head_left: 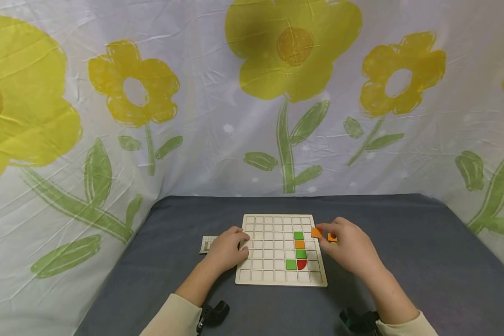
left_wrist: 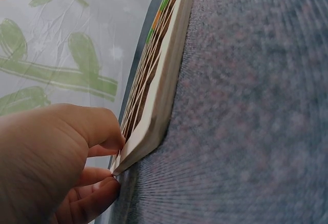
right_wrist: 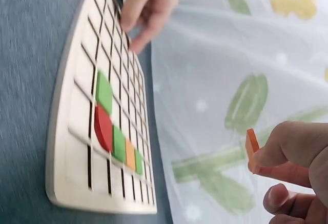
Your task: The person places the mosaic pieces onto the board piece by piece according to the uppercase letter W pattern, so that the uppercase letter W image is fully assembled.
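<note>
A pale wooden grid board [head_left: 266, 277] lies on the dark cloth. My left hand [head_left: 227, 247] grips its left edge; the left wrist view shows finger and thumb at the board's corner. Over the right edge, my right hand [head_left: 350, 247] pinches a small orange tile [head_left: 316, 232] between thumb and finger, seen raised and edge-on in the right wrist view. Another orange piece [head_left: 331, 237] shows just behind the right fingers, partly hidden. On the grid, a green tile [head_left: 298, 235], an orange square [head_left: 299, 244], another green tile and a red rounded piece [head_left: 302, 264] form a column. Left of the red piece sits a green square [head_left: 291, 264].
A small printed card [head_left: 207, 243] lies left of the board, partly behind the left hand. Dark grey cloth [head_left: 277, 312] covers the table. A white curtain with yellow flowers [head_left: 210, 154] hangs behind and at the sides. Dark wrist devices [head_left: 216, 313] sit near both sleeves.
</note>
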A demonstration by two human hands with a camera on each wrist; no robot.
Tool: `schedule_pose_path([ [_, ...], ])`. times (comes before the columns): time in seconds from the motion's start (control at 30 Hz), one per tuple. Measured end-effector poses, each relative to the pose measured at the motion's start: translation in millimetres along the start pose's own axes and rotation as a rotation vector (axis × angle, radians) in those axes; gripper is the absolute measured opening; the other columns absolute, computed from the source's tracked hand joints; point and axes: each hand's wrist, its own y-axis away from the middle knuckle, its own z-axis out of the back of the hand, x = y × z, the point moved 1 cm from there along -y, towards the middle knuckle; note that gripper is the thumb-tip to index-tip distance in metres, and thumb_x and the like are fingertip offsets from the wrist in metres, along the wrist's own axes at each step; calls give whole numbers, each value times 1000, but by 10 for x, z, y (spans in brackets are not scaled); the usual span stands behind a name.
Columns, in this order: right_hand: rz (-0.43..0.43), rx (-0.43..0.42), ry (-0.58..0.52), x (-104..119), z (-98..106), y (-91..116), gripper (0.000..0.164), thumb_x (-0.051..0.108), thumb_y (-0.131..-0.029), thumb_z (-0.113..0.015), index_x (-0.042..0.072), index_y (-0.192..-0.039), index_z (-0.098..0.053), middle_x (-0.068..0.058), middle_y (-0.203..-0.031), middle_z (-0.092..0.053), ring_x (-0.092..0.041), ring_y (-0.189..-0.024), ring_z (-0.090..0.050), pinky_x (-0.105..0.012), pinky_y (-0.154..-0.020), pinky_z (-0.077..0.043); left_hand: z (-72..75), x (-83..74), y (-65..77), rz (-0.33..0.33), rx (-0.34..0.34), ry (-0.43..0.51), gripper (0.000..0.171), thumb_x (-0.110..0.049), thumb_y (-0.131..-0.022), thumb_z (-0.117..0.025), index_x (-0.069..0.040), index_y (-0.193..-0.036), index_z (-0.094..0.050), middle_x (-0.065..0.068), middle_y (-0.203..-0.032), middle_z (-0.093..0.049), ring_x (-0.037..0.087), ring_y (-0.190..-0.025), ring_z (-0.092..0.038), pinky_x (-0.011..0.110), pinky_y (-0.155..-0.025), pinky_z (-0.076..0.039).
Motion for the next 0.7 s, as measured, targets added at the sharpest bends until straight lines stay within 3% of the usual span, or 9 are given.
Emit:
schedule_pose_path([
  [0.2, 84, 28, -19, 152, -114, 15, 33, 13, -87, -74, 12, -119, -78, 4, -78, -46, -14, -67, -40, -29, -55, -32, -8, 19, -1, -6, -2, -6, 34, -13, -92, -65, -6, -124, -73, 17, -134, -61, 37, -120, -61, 52, -93, -53],
  [0.47, 108, 90, -46, 300, -300, 1, 34, 13, -88, -74, 12, -122, -77, 4, -83, -52, -13, -67, -43, -28, -54, -36, -19, 39, 3, -11, -8, -12, 34, -15, -92, -64, -8, -124, -73, 16, -134, -61, 35, -120, -61, 51, -94, -53],
  [0.7, 207, 141, 6, 358, -530, -11, 29, 14, -89, -76, 15, -118, -79, 4, -84, -55, -11, -73, -45, -27, -60, -41, -17, 24, -2, -13, 0, -38, 34, -15, -93, -64, -8, -125, -72, 15, -134, -61, 34, -120, -62, 49, -93, -54],
])
